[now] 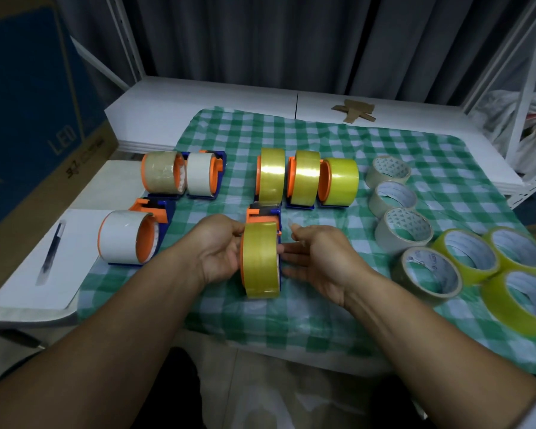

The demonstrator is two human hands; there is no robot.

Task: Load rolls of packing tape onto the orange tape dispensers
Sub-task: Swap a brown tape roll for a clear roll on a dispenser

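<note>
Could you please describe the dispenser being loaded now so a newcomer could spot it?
Find the green checked cloth. Near its front edge, between the left hand and right hand, stands a dispenser with a yellow roll. Unlike the three yellow ones behind, only it is touched.

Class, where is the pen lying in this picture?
In the head view the pen lies on the white board at the table's left side, just left of the nearest white tape roll.

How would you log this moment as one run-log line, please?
step: seating yellow tape roll on orange dispenser | left hand: holds orange dispenser | right hand: flat against roll's side | loose rolls: waiting right
</note>
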